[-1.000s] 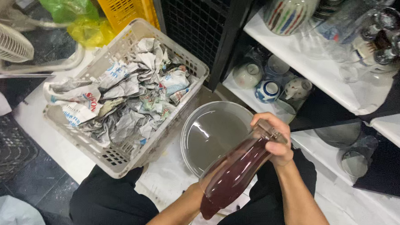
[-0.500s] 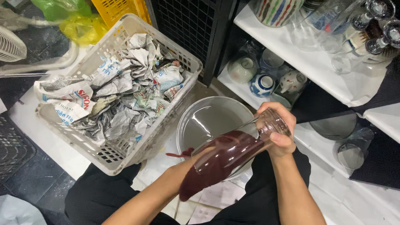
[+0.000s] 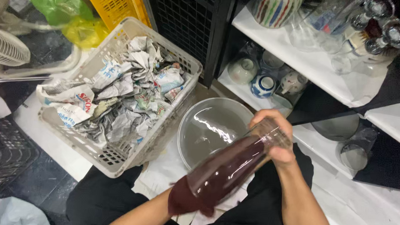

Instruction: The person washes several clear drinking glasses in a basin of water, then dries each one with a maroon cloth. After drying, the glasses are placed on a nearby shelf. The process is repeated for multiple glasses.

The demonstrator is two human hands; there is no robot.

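My right hand (image 3: 276, 139) grips the far end of a tall clear glass (image 3: 233, 165), held tilted over my lap. A dark red cloth (image 3: 191, 202) fills the inside of the glass and spills out of its near end. My left hand (image 3: 162, 207) reaches into that near end; the cloth covers the fingers, and only the wrist and forearm show. Just beyond the glass, a wide clear glass bowl (image 3: 199, 121) rests on white paper on the floor.
A white plastic basket (image 3: 117, 160) of crumpled newspaper stands at the left. White shelves (image 3: 323, 64) at the right hold cups, a striped vase and several glasses. A yellow crate (image 3: 117, 5), a black crate (image 3: 186, 22) and a fan (image 3: 5, 47) lie behind.
The glass has tilted flatter, its near end swinging left and down. The red cloth sits deeper along its inside. My right hand keeps its hold on the far end.
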